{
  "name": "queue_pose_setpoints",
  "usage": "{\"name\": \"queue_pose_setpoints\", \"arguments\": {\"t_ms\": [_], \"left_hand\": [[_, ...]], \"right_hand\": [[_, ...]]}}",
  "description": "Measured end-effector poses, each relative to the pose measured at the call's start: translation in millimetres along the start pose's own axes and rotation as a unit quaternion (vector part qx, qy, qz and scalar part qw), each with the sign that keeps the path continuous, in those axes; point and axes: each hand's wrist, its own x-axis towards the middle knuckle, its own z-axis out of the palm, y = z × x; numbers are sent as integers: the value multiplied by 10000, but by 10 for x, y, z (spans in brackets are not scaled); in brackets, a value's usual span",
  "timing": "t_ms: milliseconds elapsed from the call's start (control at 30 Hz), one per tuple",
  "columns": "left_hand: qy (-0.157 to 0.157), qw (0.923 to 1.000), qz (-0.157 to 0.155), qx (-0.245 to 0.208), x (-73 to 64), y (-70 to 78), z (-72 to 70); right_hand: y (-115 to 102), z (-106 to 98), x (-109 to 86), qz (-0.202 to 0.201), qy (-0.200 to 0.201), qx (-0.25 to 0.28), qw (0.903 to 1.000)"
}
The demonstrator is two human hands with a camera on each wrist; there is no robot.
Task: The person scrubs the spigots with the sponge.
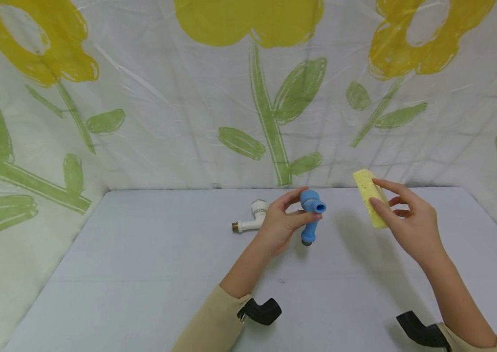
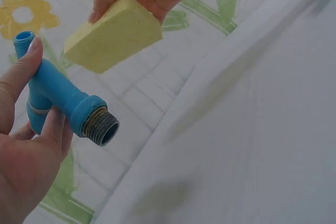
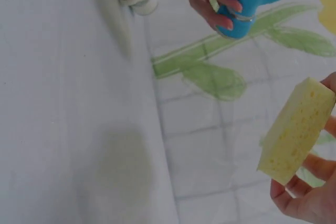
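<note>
Head view sets both hands above the desk [image 1: 142,274], towards its far edge. The left hand [image 1: 274,225] has thumb and fingers clasped around a blue pipe fitting [image 1: 310,230], raised off the surface near the middle of that edge, one open mouth facing the camera and the other end pointing down. The right hand [image 1: 413,225] pinches a yellow sponge [image 1: 369,195] between thumb and fingers, also raised, nearer the far right corner. Sponge and blue fitting are apart. A white fitting [image 1: 257,210] lies just inside the far edge, partly covered by the left hand, its brass threaded end [image 1: 235,227] turned towards the left edge; the left wrist view leaves it out of frame.

That wrist view adds what the head view barely gives: the dark threaded end [image 2: 102,127] of the blue fitting, its hollow bore visible. The right wrist view brings out the sponge's pitted face and an open end of the white fitting. Only the head view takes in both beige sleeves [image 1: 213,322] and the full width of the desk's far edge, before a flower-painted backdrop [image 1: 142,122].
</note>
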Motion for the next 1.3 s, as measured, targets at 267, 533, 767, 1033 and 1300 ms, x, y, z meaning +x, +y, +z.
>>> {"name": "queue_pose_setpoints", "arguments": {"t_ms": [267,533,767,1033,1300], "left_hand": [[-67,9918,224,1253,58,-6,-39],[196,9614,552,2688,181,-43,42],[147,9278,840,3631,324,-132,74],[-52,8990,758,4312,436,-217,38],[-175,8531,751,5159,534,-333,-15]], "right_hand": [[38,-25,10,125,2,-72,9999],[95,-41,21,202,6,-200,9996],[150,-77,29,207,56,-207,9996],[203,-126,63,329,109,-102,9993],[230,-148,64,398,110,-105,9991]]}}
